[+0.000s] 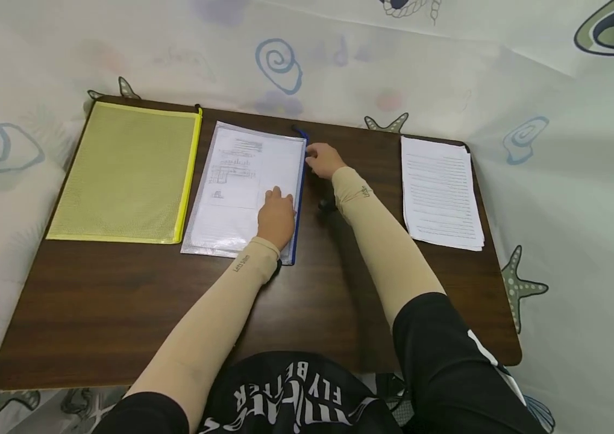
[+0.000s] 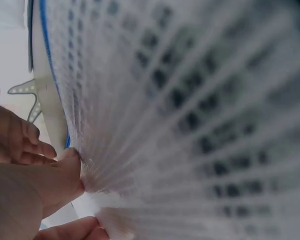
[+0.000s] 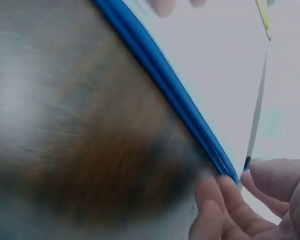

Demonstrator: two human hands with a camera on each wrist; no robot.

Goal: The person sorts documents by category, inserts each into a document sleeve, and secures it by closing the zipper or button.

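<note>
Two hands on clear zip pouch (image 1: 247,187) mid-table: left hand (image 1: 276,217) flat on it, right hand (image 1: 324,160) pinching zipper end (image 3: 242,170), seen only by wrist view.

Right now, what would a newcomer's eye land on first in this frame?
The clear blue-edged zip pouch with a printed sheet inside, mid-table: the left hand lies flat on it while the right hand's fingers pinch the far end of its blue zipper edge. Left of it lies a yellow mesh pouch; a stack of printed papers sits at the table's right.
</note>
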